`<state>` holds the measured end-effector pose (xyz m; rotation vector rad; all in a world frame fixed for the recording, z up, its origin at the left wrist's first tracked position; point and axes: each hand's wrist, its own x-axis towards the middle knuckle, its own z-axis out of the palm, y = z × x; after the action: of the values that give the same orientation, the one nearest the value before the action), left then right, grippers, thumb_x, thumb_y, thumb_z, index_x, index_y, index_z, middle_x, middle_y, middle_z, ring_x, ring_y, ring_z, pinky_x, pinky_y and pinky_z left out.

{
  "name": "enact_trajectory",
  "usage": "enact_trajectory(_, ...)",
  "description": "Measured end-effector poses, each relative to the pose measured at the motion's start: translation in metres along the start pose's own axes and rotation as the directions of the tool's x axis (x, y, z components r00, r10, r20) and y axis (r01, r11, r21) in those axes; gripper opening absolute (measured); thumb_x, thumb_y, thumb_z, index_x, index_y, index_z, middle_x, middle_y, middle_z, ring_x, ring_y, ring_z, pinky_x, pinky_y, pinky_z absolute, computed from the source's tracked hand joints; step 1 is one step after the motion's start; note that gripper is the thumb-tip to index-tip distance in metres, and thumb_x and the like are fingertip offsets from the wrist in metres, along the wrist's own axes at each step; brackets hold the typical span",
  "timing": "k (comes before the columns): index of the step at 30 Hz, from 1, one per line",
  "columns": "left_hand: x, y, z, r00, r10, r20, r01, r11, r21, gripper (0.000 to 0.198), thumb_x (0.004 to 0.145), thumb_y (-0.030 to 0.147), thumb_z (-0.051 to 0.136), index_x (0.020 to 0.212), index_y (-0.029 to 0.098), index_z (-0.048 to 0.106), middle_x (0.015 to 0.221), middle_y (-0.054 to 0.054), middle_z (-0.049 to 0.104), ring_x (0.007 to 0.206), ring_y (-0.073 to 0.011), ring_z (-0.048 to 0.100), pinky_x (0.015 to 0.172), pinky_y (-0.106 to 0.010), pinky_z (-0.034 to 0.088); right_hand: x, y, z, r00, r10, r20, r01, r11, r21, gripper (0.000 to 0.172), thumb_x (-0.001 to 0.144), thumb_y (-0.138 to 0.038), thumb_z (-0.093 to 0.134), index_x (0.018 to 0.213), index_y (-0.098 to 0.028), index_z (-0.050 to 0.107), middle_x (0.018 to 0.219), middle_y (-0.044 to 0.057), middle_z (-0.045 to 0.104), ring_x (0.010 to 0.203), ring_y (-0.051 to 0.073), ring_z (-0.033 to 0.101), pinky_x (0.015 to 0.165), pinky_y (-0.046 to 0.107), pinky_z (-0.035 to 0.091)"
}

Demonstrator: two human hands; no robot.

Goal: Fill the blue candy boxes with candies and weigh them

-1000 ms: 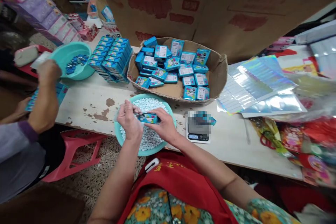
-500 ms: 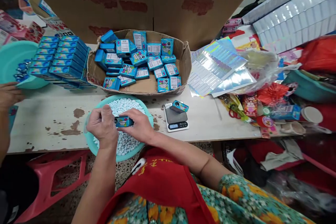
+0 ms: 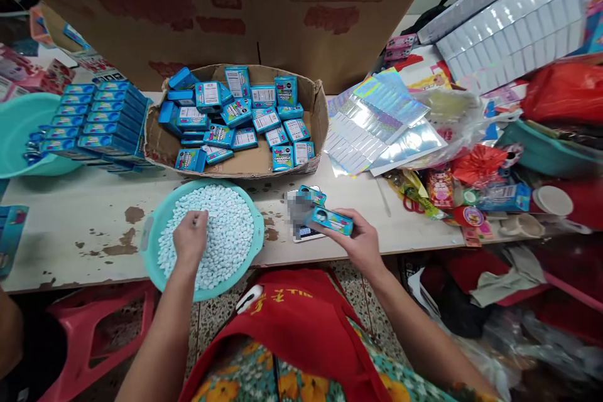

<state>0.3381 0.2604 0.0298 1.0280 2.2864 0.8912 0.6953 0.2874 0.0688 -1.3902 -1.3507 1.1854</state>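
- Red apron cloth (image 3: 292,320) lies nearest of all, on the near side of the teal basin (image 3: 149,232).
- That teal basin stands at the front edge of the bench (image 3: 85,226), partly overhanging it, and is filled with white pellets (image 3: 226,232).
- Inside the basin, the left hand (image 3: 191,240) rests on the pellets with its fingertips pinched together. Whether any pellets are caught between them cannot be told.
- Right of the basin and clear of it, the right hand (image 3: 360,240) is closed around a small blue box (image 3: 330,220), held roughly level above the bench.
- Between the basin and that box sits a scale (image 3: 301,229), partly blurred, with a second blue box (image 3: 311,195) on top.
- Just beyond the basin is a cardboard tray (image 3: 316,116) holding loose blue boxes (image 3: 245,116), jumbled at many angles.
- Beyond the basin to the left, stacked blue boxes (image 3: 98,122) stand in neat rows, with another teal bowl (image 3: 19,132) just beside them, further left.
- Beyond the basin to the right, holographic sheets (image 3: 377,119) lie fanned out on the bench.
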Motion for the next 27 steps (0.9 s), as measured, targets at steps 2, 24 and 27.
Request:
enact_trajectory(2, -0.003, 0.001, 0.005, 0.995, 0.084, 0.059, -0.097, 0.962, 0.255, 0.020, 0.078, 0.038, 0.056, 0.074, 0.020, 0.063, 0.082, -0.005, 0.065, 0.078, -0.0217, 0.056, 0.066, -0.029, 0.040, -0.001, 0.011, -0.018, 0.997, 0.023, -0.074, -0.025, 0.999, -0.026, 0.038, 0.066, -0.037, 0.079, 0.097, -0.020, 0.063, 0.096, 0.005, 0.063, 0.087, 0.022, 0.061, 0.079, 0.035, 0.051)
enact_trajectory(24, 0.001, 0.102, 0.015, 0.860, 0.502, 0.091, -0.510, 0.851, 0.123, 0.041, 0.076, 0.045, 0.066, 0.108, 0.021, 0.059, 0.102, -0.007, 0.065, 0.090, -0.0221, 0.061, 0.080, -0.034, 0.047, 0.040, 0.077, 0.034, 1.000, -0.021, -0.003, 0.021, 0.998, -0.059, 0.041, 0.071, -0.039, 0.072, 0.105, -0.018, 0.061, 0.100, 0.006, 0.064, 0.093, 0.022, 0.060, 0.084, 0.039, 0.049)
enact_trajectory(27, 0.021, 0.058, -0.085, 0.929, 0.255, -0.268, -0.162, 0.931, 0.326, 0.042, 0.067, 0.050, 0.070, 0.098, 0.022, 0.063, 0.079, -0.002, 0.064, 0.076, -0.0245, 0.060, 0.073, -0.040, 0.047, 0.048, 0.085, 0.052, 0.999, -0.036, 0.002, 0.036, 0.995, -0.091, 0.043, 0.071, -0.040, 0.071, 0.107, -0.018, 0.061, 0.104, 0.007, 0.063, 0.098, 0.024, 0.059, 0.088, 0.042, 0.048)
